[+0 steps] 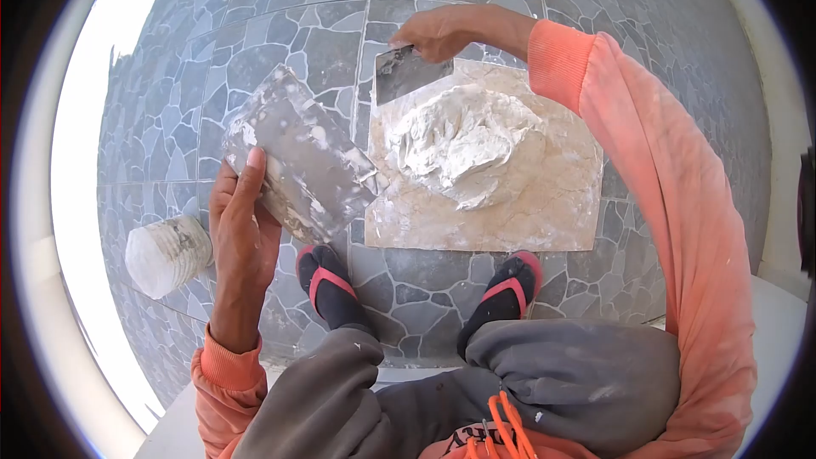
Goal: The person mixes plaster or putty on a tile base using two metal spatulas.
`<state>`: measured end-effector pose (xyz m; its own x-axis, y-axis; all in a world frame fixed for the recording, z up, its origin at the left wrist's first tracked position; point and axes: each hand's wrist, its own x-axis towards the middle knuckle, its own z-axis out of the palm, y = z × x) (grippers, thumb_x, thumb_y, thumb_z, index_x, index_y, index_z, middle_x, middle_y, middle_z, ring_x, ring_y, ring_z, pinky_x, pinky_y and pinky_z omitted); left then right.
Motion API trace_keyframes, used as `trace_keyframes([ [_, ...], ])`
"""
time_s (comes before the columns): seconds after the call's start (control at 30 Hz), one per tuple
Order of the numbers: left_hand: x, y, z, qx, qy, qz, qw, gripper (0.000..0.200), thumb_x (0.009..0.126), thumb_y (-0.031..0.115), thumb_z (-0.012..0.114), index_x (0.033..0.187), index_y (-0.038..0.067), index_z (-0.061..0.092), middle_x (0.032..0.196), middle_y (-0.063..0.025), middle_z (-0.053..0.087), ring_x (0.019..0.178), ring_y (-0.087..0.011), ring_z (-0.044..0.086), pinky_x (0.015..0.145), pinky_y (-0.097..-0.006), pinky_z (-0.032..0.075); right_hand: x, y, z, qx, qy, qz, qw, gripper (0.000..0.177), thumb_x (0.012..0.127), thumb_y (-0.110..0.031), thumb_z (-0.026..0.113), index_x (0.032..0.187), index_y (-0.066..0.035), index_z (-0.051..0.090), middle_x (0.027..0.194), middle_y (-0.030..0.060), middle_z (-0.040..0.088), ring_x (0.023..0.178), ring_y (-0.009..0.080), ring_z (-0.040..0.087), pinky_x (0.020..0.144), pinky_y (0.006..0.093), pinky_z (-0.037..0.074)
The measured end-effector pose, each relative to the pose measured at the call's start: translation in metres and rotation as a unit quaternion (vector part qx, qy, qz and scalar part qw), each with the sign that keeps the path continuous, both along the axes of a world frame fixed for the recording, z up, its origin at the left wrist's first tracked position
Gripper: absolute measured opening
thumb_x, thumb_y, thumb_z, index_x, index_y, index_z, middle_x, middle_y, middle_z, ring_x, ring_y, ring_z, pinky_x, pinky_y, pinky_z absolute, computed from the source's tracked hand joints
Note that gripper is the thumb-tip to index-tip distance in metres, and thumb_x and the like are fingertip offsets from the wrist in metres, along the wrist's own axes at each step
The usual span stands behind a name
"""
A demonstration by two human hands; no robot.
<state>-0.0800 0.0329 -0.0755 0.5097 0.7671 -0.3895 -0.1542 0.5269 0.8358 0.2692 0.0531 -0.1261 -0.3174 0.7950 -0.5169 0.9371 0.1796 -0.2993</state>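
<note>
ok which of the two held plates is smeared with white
The larger grey plate in the left hand, with white patches on its face; the smaller plate in the right hand looks mostly dark.

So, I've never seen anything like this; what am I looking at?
There's no robot here, just a person seated or crouching, filmed by one camera worn on their head and looking down, so their own lap and feet show. The left hand holds a flat grey plate smeared with white. The right hand holds a dark flat blade. Between the hands and feet, a beige board on the stone-patterned floor bears a mound of white paste.
</note>
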Motion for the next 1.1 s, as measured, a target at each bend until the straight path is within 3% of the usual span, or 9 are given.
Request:
trace_keyframes([
  [0.23, -0.042, -0.029, 0.005, -0.028, 0.033, 0.098, 0.994, 0.032, 0.098, 0.022, 0.059, 0.119, -0.001, 0.054, 0.113, -0.0083, 0.063, 0.104, -0.0136, 0.06, 0.095, -0.03, 0.046, -0.092, 0.061, -0.056, -0.071, -0.045, 0.159, 0.984, 0.04, 0.077, 0.0, 0.053, 0.114, -0.01, 0.065, 0.103, 0.0159, 0.068, 0.096, 0.0376, 0.064, 0.078, 0.0454, 0.051],
  [0.3, -0.044, -0.031, 0.006, -0.032, 0.015, 0.101, 0.994, 0.031, 0.098, 0.022, 0.059, 0.119, -0.001, 0.055, 0.113, -0.0083, 0.063, 0.104, -0.0136, 0.06, 0.095, -0.0297, 0.046, -0.11, 0.059, -0.07, -0.096, -0.073, 0.194, 0.974, 0.039, 0.08, -0.003, 0.055, 0.117, -0.01, 0.065, 0.109, 0.0137, 0.068, 0.098, 0.0359, 0.064, 0.079, 0.0456, 0.052],
  [0.4, -0.047, -0.029, 0.01, -0.023, 0.006, 0.113, 0.993, 0.03, 0.099, 0.021, 0.058, 0.118, -0.001, 0.055, 0.113, -0.0088, 0.063, 0.103, -0.0138, 0.061, 0.094, -0.0298, 0.047, -0.13, 0.05, -0.082, -0.111, -0.079, 0.253, 0.958, 0.037, 0.074, 0.002, 0.057, 0.108, -0.009, 0.067, 0.099, 0.0152, 0.069, 0.093, 0.0353, 0.066, 0.077, 0.0437, 0.053],
  [0.5, -0.05, -0.028, 0.009, -0.024, -0.017, 0.115, 0.993, 0.028, 0.102, 0.015, 0.051, 0.124, -0.002, 0.05, 0.117, -0.0123, 0.062, 0.103, -0.0164, 0.063, 0.091, -0.0333, 0.051, -0.144, 0.034, -0.079, -0.119, -0.116, 0.301, 0.939, 0.036, 0.074, 0.001, 0.06, 0.107, -0.01, 0.069, 0.099, 0.015, 0.07, 0.092, 0.0345, 0.067, 0.075, 0.0439, 0.053],
  [0.6, -0.051, -0.03, 0.008, -0.02, -0.009, 0.095, 0.995, 0.03, 0.1, 0.02, 0.055, 0.121, -0.002, 0.055, 0.113, -0.0088, 0.064, 0.102, -0.0136, 0.061, 0.093, -0.0304, 0.048, -0.156, 0.015, -0.073, -0.123, -0.173, 0.333, 0.919, 0.025, 0.076, -0.009, 0.066, 0.099, -0.01, 0.072, 0.1, 0.0094, 0.072, 0.094, 0.0319, 0.068, 0.073, 0.0418, 0.055],
  [0.73, -0.047, -0.033, 0.01, -0.013, -0.042, 0.079, 0.996, 0.026, 0.102, 0.015, 0.051, 0.122, -0.002, 0.051, 0.115, -0.0121, 0.063, 0.102, -0.0161, 0.063, 0.089, -0.0326, 0.052, -0.147, -0.014, -0.066, -0.039, -0.157, 0.31, 0.937, 0.018, 0.071, -0.011, 0.067, 0.088, -0.012, 0.074, 0.086, 0.0089, 0.072, 0.081, 0.0334, 0.069, 0.067, 0.0414, 0.056],
  [0.83, -0.048, -0.037, 0.014, -0.011, -0.052, 0.081, 0.995, 0.026, 0.102, 0.014, 0.051, 0.122, -0.002, 0.051, 0.115, -0.0118, 0.064, 0.102, -0.016, 0.063, 0.089, -0.0323, 0.053, -0.143, -0.023, -0.054, 0.03, -0.127, 0.325, 0.937, 0.016, 0.071, -0.011, 0.067, 0.085, -0.011, 0.074, 0.086, 0.0089, 0.072, 0.08, 0.0331, 0.069, 0.066, 0.0422, 0.056],
  [1.03, -0.055, -0.037, 0.008, -0.001, -0.042, 0.054, 0.998, 0.031, 0.101, 0.019, 0.054, 0.125, 0.0, 0.052, 0.118, -0.0077, 0.062, 0.107, -0.0135, 0.059, 0.095, -0.0304, 0.045, -0.121, -0.037, -0.024, -0.095, -0.186, 0.305, 0.929, 0.016, 0.067, -0.006, 0.069, 0.083, -0.008, 0.073, 0.085, 0.0133, 0.071, 0.076, 0.0335, 0.068, 0.063, 0.0428, 0.055],
  [1.1, -0.054, -0.036, 0.01, -0.004, -0.047, 0.05, 0.998, 0.03, 0.101, 0.019, 0.054, 0.124, 0.0, 0.052, 0.118, -0.0075, 0.062, 0.107, -0.0138, 0.059, 0.095, -0.0305, 0.046, -0.104, -0.054, -0.015, -0.082, -0.173, 0.299, 0.935, 0.012, 0.07, -0.005, 0.066, 0.081, -0.006, 0.072, 0.085, 0.0148, 0.071, 0.078, 0.0338, 0.069, 0.063, 0.0436, 0.055],
])
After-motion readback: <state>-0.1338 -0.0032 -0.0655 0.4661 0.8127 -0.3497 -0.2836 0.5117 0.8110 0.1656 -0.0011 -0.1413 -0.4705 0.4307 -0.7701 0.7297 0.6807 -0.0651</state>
